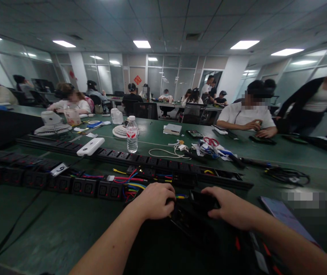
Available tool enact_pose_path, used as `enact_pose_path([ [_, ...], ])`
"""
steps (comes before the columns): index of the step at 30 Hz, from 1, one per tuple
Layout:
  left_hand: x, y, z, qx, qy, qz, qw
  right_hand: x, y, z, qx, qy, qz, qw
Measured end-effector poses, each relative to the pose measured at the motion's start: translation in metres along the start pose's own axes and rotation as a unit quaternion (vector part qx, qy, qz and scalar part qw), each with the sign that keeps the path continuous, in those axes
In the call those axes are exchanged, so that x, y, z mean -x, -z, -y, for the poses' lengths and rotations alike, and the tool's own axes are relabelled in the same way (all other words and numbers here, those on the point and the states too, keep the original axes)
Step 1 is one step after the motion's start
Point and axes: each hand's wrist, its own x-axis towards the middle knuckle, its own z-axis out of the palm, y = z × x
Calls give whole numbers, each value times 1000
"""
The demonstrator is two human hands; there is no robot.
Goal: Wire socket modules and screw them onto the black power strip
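On the green tabletop lies a long row of black power sockets, with red, blue, yellow and green wires coming out of its right end. Beside those wires my left hand is closed, its fingers curled at a dark part whose kind is lost in shadow. My right hand has its thumb and fingers around a black box-shaped piece, just right of the left hand. A short yellow-green wire shows between the hands. Behind them runs a second black power strip.
A white power bank rests on the rear strip, near a water bottle. Red-handled scissors lie on scraps. Coiled black cable and a flat sheet-like item are at right. A person works opposite.
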Motion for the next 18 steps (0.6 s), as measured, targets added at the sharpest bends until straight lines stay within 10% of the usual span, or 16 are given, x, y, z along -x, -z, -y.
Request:
enact_pose_path([
  [18,0,-4,6,12,-19,12,1000,-4,-6,-6,27,5,-28,999],
])
